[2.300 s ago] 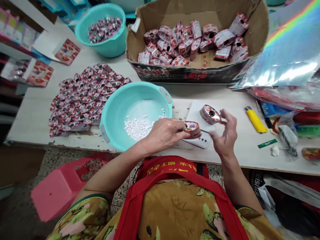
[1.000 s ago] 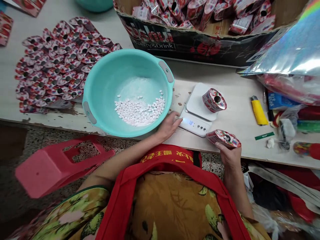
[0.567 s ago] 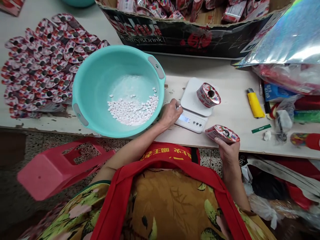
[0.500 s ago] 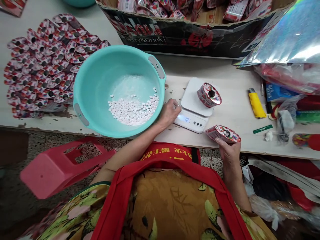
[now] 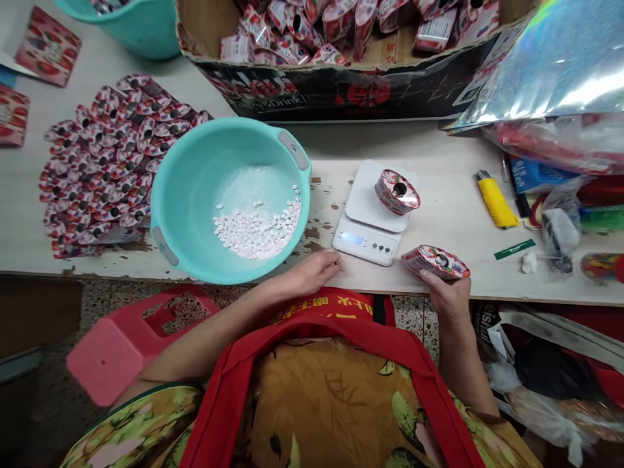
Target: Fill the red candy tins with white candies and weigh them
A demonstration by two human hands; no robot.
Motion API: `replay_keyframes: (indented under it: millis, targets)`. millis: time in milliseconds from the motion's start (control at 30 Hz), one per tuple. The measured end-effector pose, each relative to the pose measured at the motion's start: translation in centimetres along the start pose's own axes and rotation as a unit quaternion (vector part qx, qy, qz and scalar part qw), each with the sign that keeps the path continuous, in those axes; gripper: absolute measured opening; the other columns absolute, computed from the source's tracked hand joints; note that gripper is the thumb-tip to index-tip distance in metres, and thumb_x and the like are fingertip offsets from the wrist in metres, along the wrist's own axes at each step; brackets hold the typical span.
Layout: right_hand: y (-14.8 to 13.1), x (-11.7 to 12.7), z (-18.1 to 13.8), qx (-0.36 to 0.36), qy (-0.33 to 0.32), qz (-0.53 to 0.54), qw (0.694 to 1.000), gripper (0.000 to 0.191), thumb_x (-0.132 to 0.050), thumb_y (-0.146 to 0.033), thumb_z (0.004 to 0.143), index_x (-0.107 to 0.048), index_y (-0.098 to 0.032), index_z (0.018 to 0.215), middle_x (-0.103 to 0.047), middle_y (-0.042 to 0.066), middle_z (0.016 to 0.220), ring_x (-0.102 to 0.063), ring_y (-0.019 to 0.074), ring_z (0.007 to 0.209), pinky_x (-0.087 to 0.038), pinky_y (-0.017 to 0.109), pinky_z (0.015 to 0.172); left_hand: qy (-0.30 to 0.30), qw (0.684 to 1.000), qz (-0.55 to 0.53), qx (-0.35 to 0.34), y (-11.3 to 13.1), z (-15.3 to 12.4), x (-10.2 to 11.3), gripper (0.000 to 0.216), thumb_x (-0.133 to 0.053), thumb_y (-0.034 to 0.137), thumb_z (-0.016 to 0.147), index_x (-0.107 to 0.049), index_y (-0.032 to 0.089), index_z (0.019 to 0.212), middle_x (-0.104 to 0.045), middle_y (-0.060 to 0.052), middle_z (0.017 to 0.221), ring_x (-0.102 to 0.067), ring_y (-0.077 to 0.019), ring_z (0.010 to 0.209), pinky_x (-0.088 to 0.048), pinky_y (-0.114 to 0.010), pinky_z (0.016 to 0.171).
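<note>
My right hand (image 5: 448,296) grips a red and white printed candy box (image 5: 424,258) by its lower edge, just over the table's front edge. White tablets show in the round hole on its top. My left hand (image 5: 319,272) is low at the table edge, its fingers drawn together; what they hold, if anything, is hidden. Beyond its fingertips, a white digital scale (image 5: 348,239) has a lit display. A second candy box (image 5: 394,200) stands on the scale's plate, its round hole dark. Left of the scale sits a turquoise basin (image 5: 188,188) with small white tablets (image 5: 258,231) in it.
Many similar boxes (image 5: 107,169) stand packed together at the left. A black carton (image 5: 312,91) of boxes fills the back, beside shiny silvery film (image 5: 546,71). A yellow cutter (image 5: 496,200) and green strip (image 5: 514,249) lie at right. Below left is a pink stool (image 5: 112,354).
My left hand has drawn back from the scale's edge toward me. The right hand still holds its candy box in place. The view has shifted slightly.
</note>
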State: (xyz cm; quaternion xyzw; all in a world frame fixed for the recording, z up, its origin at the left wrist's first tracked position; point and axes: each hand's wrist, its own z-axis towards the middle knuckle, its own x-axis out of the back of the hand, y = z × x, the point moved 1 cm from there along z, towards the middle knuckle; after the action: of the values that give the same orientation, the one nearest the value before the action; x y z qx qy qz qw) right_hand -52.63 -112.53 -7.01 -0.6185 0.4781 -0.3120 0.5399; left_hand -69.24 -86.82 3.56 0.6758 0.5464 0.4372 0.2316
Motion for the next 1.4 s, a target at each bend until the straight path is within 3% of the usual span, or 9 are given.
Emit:
replay_keyframes:
  millis: [200, 367, 567, 733, 900, 1067, 1233, 1333, 1400]
  targets:
    - [0.2, -0.2, 0.2, -0.001, 0.01, 0.014, 1.0, 0.057, -0.094, -0.031, 0.054, -0.07, -0.018, 0.103, -0.075, 0.007, 0.106, -0.072, 0.0251, 0.097, -0.058, 0.046, 0.097, 0.019, 0.974, 0.207, -0.091, 6.7, 2.3, 4.2, 0.017, -0.053, 0.01, 0.083, -0.067, 0.02, 0.083, -0.067, -0.005, 0.085, -0.054, -0.0183, 0.076, -0.04, -0.031, 0.073]
    - [0.0, -0.3, 0.1, -0.005, -0.011, 0.002, 1.0, 0.058, -0.094, -0.034, 0.058, -0.069, -0.019, 0.109, -0.077, 0.007, 0.106, -0.073, 0.0257, 0.098, -0.059, 0.045, 0.096, 0.051, 0.937, 0.275, -0.208, 12.7, 8.3, 3.8, 0.018, -0.051, 0.006, 0.081, -0.062, 0.019, 0.077, -0.064, -0.005, 0.082, -0.051, -0.0188, 0.076, -0.035, -0.031, 0.074]
    - [-0.6, 0.0, -0.5, -0.01, -0.004, -0.002, 1.0, 0.06, -0.094, -0.035, 0.059, -0.069, -0.019, 0.11, -0.077, 0.008, 0.11, -0.073, 0.0253, 0.101, -0.058, 0.043, 0.097, 0.05, 0.894, 0.374, -0.241, 13.7, 13.3, 2.9, 0.02, -0.052, 0.003, 0.079, -0.065, 0.017, 0.084, -0.064, -0.008, 0.087, -0.053, -0.0208, 0.078, -0.035, -0.031, 0.071]
    - [-1.3, -0.3, -0.7, -0.014, 0.005, 0.008, 1.0, 0.06, -0.095, -0.035, 0.057, -0.068, -0.019, 0.109, -0.077, 0.008, 0.109, -0.073, 0.0258, 0.101, -0.058, 0.043, 0.098, 0.075, 0.907, 0.324, -0.259, 14.0, 13.0, 3.3, 0.031, -0.051, -0.001, 0.075, -0.067, 0.017, 0.092, -0.064, -0.007, 0.095, -0.056, -0.0211, 0.085, -0.039, -0.032, 0.079]
    - [-2.8, -2.7, -0.6, 0.017, -0.036, -0.005, 0.999, 0.058, -0.092, -0.037, 0.061, -0.067, -0.02, 0.11, -0.076, 0.007, 0.109, -0.072, 0.0249, 0.1, -0.057, 0.042, 0.097, 0.018, 0.929, 0.184, -0.319, 14.1, 7.2, 3.0, 0.013, -0.066, 0.016, 0.083, -0.067, 0.022, 0.094, -0.065, -0.007, 0.105, -0.059, -0.0239, 0.104, -0.043, -0.036, 0.098]
    - [-5.6, -9.4, -1.0, 0.091, -0.16, -0.062, 0.981, 0.053, -0.088, -0.038, 0.069, -0.067, -0.023, 0.115, -0.073, 0.006, 0.111, -0.07, 0.0245, 0.101, -0.058, 0.041, 0.096, 0.02, 0.937, 0.203, -0.285, 10.4, 0.3, 2.8, 0.011, -0.061, 0.018, 0.089, -0.068, 0.027, 0.091, -0.065, -0.007, 0.109, -0.057, -0.0241, 0.105, -0.044, -0.038, 0.1]
    - [-7.1, -16.6, -1.7, 0.131, -0.264, 0.005, 0.955, 0.077, -0.088, -0.043, 0.068, -0.052, -0.031, 0.135, -0.053, 0.008, 0.147, -0.057, 0.0259, 0.131, -0.055, 0.04, 0.105, 0.319, 0.904, 0.225, -0.178, 4.7, -10.8, 7.2, 0.015, -0.052, 0.027, 0.097, -0.068, 0.026, 0.098, -0.065, -0.008, 0.119, -0.058, -0.0225, 0.111, -0.047, -0.036, 0.098]
    - [-6.6, -19.1, -1.3, 0.057, -0.216, 0.008, 0.975, 0.068, -0.083, -0.049, 0.073, -0.051, -0.028, 0.13, -0.059, 0.01, 0.134, -0.066, 0.0225, 0.112, -0.061, 0.037, 0.09, 0.554, 0.797, 0.238, -0.035, -0.6, -19.3, 11.2, 0.012, -0.063, 0.038, 0.091, -0.067, 0.028, 0.098, -0.064, -0.006, 0.11, -0.058, -0.0246, 0.101, -0.049, -0.038, 0.087]
    - [-6.0, -20.6, -1.0, -0.013, -0.221, 0.006, 0.975, 0.068, -0.083, -0.055, 0.072, -0.052, -0.025, 0.124, -0.064, 0.008, 0.116, -0.069, 0.0207, 0.097, -0.063, 0.036, 0.079, 0.623, 0.73, 0.265, 0.093, -5.6, -22.9, 14.2, 0.014, -0.067, 0.04, 0.086, -0.065, 0.027, 0.091, -0.062, -0.005, 0.101, -0.057, -0.0264, 0.097, -0.046, -0.039, 0.084]
